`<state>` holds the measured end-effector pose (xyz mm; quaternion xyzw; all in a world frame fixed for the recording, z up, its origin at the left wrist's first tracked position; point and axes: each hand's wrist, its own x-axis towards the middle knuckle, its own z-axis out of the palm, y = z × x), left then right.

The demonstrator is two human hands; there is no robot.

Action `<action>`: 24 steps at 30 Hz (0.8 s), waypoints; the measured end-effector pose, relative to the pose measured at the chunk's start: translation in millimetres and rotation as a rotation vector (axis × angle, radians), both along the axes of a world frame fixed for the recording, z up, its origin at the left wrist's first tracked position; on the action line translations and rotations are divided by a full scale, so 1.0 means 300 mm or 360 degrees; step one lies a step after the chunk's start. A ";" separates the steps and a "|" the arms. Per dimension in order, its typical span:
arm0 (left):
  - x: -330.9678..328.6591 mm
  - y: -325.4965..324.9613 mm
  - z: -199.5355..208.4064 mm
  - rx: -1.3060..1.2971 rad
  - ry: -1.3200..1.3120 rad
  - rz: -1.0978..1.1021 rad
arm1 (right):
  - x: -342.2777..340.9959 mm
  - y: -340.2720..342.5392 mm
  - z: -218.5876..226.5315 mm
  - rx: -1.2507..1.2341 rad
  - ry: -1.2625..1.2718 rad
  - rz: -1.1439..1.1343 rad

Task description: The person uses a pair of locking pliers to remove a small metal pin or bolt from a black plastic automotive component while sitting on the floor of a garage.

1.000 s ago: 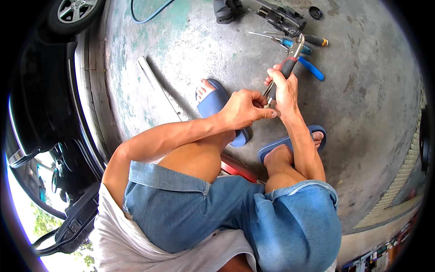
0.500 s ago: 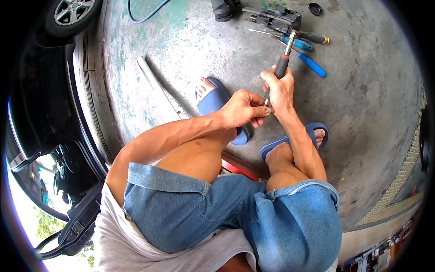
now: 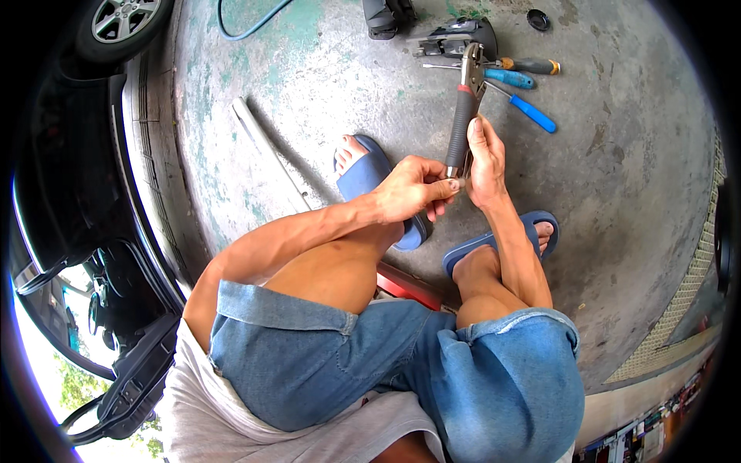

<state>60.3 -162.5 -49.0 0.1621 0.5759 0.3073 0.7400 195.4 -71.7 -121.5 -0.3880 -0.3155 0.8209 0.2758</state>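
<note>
A pair of locking pliers (image 3: 461,123) with a black ribbed grip and a red band is held upright between my hands, its metal jaws pointing away from me. My left hand (image 3: 409,187) pinches the metal screw end at the bottom of the handle between thumb and fingers. My right hand (image 3: 486,160) is along the pliers' right side, thumb raised and fingers partly hidden behind the second lever. Past the jaws lies a black plastic part (image 3: 463,35), partly covered by them.
Screwdrivers lie right of the jaws: one blue-handled (image 3: 532,114), one teal (image 3: 509,78), one black and yellow (image 3: 532,65). A round black cap (image 3: 538,19) is farther back. A silver bar (image 3: 266,147) and a blue hose (image 3: 251,29) are at left, beside a black car (image 3: 69,193).
The pliers have rotated so their side and second lever show, jaws shifting left. My right hand has loosened from round the grip and moved slightly down. My left hand stays at the handle end.
</note>
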 end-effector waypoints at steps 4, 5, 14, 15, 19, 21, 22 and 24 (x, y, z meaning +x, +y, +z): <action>-0.007 0.009 0.015 0.0007 0.0055 -0.0033 | 0.073 0.003 0.025 -0.0142 0.0293 0.0213; -0.011 0.011 0.019 0.0008 0.0054 -0.0028 | 0.093 -0.004 0.029 -0.0141 0.0292 0.0218; -0.006 0.018 0.019 -0.0066 0.0261 -0.0178 | 0.118 -0.014 0.051 0.0016 -0.0253 0.0542; -0.008 0.014 0.015 -0.0065 0.0259 -0.0170 | 0.118 -0.014 0.049 0.0018 -0.0252 0.0542; -0.020 0.017 0.047 -0.0084 0.0381 -0.0316 | 0.122 -0.026 0.034 0.0006 -0.0240 0.0602; -0.018 0.023 0.051 -0.0075 0.0403 -0.0343 | 0.119 -0.035 0.033 0.0061 -0.0281 0.0594; -0.018 0.023 0.053 -0.0066 0.0426 -0.0370 | 0.115 -0.039 0.035 0.0082 -0.0305 0.0582; -0.015 0.022 0.053 -0.0083 0.0415 -0.0355 | 0.108 -0.045 0.037 0.0104 -0.0331 0.0569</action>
